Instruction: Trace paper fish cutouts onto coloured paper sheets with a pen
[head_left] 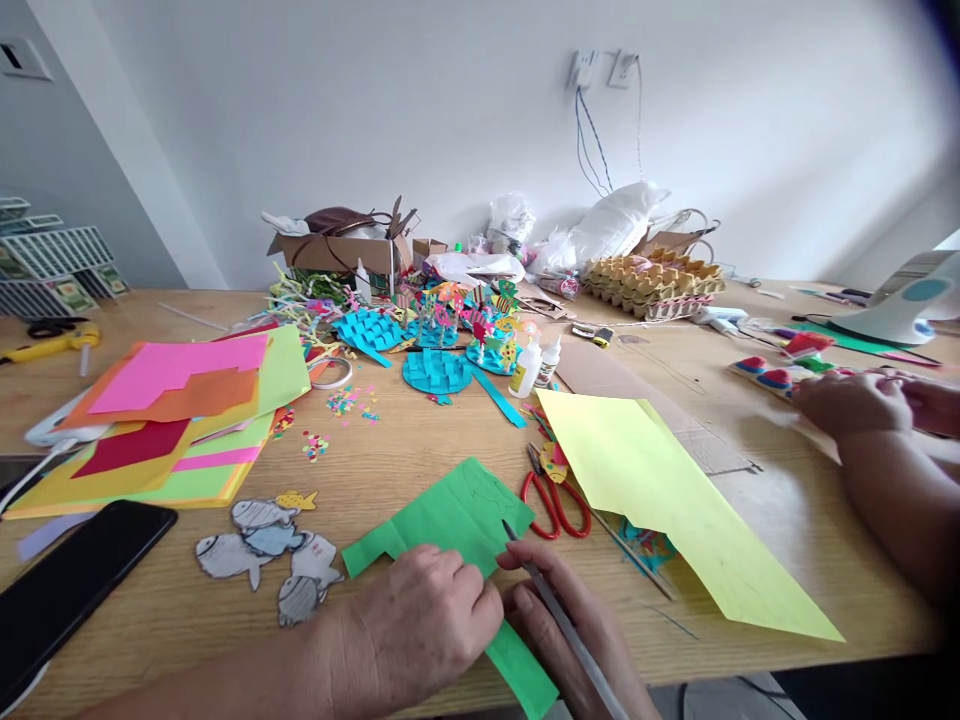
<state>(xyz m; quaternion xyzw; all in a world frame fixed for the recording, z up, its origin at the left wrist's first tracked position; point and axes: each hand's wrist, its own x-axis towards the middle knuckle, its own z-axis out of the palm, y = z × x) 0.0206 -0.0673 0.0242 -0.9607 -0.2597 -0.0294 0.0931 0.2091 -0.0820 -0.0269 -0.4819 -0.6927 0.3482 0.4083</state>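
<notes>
A green sheet of paper (439, 510) with cut edges lies near the table's front edge, faint pencil-like lines drawn on its upper right part. My left hand (431, 625), fingers curled, presses on the sheet and holds it down. In my right hand (577, 640) is a slim grey-white pen (559, 615), its dark tip at the drawn lines. Red-handled scissors (556, 500) lie just beyond the sheet's right corner. To the left rest several grey fish cutouts (259, 545) and a small yellow fish cutout (298, 500).
A yellow sheet (660, 490) lies at right, near a co-worker's hands (862, 405). At left are stacked colored papers (180, 385) and a black phone (82, 600). Glue bottles (526, 368), blue woven paper pieces (435, 372), egg cartons (652, 278) and a cardboard box (341, 254) stand farther back.
</notes>
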